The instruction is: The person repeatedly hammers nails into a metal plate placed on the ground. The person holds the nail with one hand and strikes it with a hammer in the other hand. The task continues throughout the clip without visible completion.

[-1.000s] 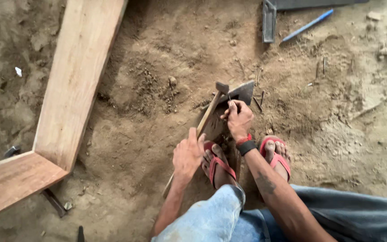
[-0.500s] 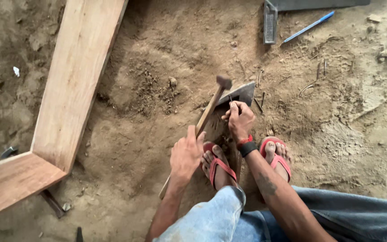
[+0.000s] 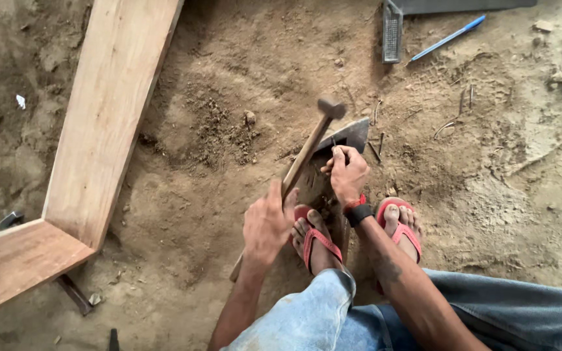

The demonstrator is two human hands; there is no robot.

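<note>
You are working in soft, even daylight, bright enough to read the grain of the sandy floor (image 3: 183,195) everywhere. Shadows are faint and short: a dim band lies along the right edge of the wooden frame (image 3: 108,110), and a darker patch sits under your right hand (image 3: 347,174) and between your feet. Nothing glares or burns out. The hammer (image 3: 307,153) head is slightly smeared by motion, while the rest is sharp. The wide lens bends the frame's straight edges a little toward the corners.
</note>
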